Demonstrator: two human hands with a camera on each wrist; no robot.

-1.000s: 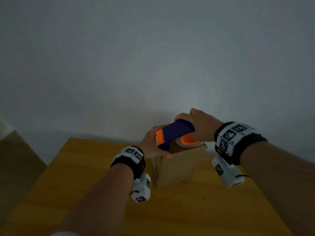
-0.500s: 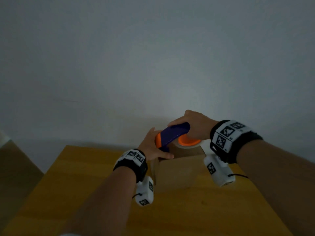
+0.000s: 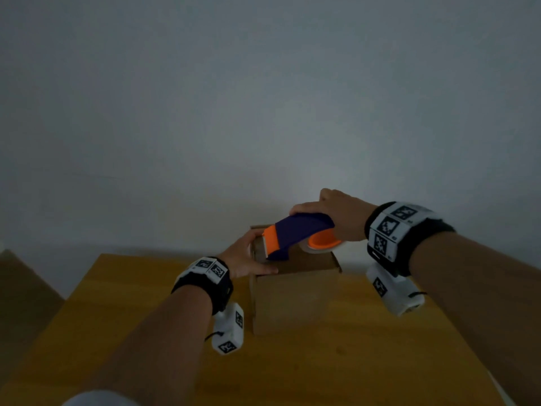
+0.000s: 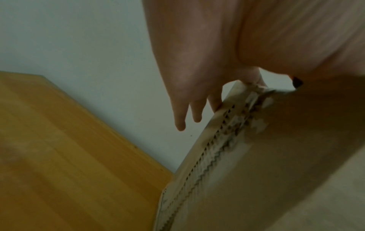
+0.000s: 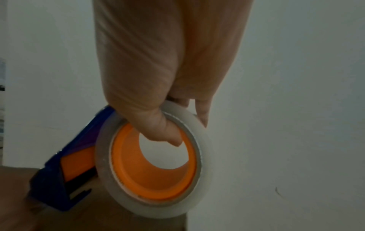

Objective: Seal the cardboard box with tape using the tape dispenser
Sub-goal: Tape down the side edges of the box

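A small brown cardboard box (image 3: pixel 295 300) stands on the wooden table (image 3: pixel 123 303). My left hand (image 3: pixel 244 256) rests on its upper left edge, the thumb lying along the top front edge. In the left wrist view the fingers (image 4: pixel 180 115) hang straight beside the box's wall (image 4: pixel 286 156). My right hand (image 3: pixel 333 213) grips the blue and orange tape dispenser (image 3: pixel 298 232) over the box top, its orange front end toward the left hand. The thumb (image 5: pixel 164 132) hooks through the orange core of the clear tape roll (image 5: pixel 154 164); the blue body (image 5: pixel 57 179) meets the box top (image 5: pixel 19 184).
A plain grey wall (image 3: pixel 263 112) rises just behind the box and the table's far edge. The table top stretches toward me on both sides of the box. A darker floor area (image 3: pixel 20 288) lies off the table's left edge.
The head view has tipped a little, so the box sits lower in the picture. The dispenser now lies flatter over the box top. Both hands keep their places.
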